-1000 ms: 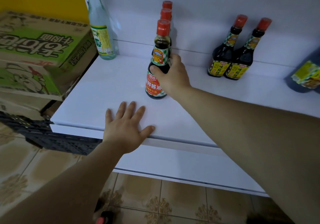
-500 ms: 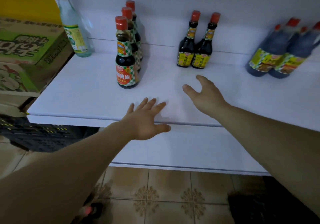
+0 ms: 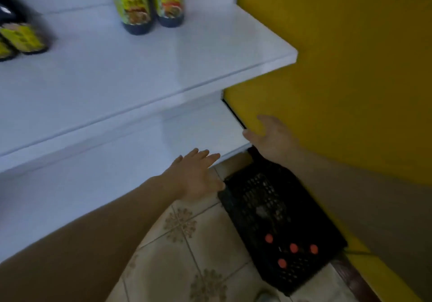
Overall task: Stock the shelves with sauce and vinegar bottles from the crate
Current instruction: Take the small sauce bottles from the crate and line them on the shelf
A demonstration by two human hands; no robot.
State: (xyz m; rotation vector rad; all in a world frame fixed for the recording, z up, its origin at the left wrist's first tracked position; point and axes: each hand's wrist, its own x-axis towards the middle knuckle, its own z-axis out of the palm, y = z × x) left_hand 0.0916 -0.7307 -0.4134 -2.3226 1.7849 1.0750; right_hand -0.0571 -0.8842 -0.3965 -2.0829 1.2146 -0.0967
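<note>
A black plastic crate (image 3: 252, 198) stands on the tiled floor at the lower right, with several red bottle caps (image 3: 293, 248) showing inside it. My left hand (image 3: 198, 175) hovers with spread fingers by the crate's near-left corner, holding nothing. Just above the crate's far end is my right hand (image 3: 271, 135), fingers relaxed and empty, near the corner of the lower shelf. Two large dark bottles with yellow labels (image 3: 138, 6) stand on the white upper shelf (image 3: 140, 67). Two more yellow-labelled dark bottles (image 3: 21, 39) stand at the far left.
A yellow wall (image 3: 339, 56) runs along the right side, close behind the crate. The white lower shelf (image 3: 117, 161) juts out below the upper one. Patterned beige floor tiles (image 3: 187, 243) lie in front of the shelves.
My view has swung right and down, from the shelf with red-capped sauce bottles to the crate on the floor. Both empty hands have left the shelf and come down toward the crate.
</note>
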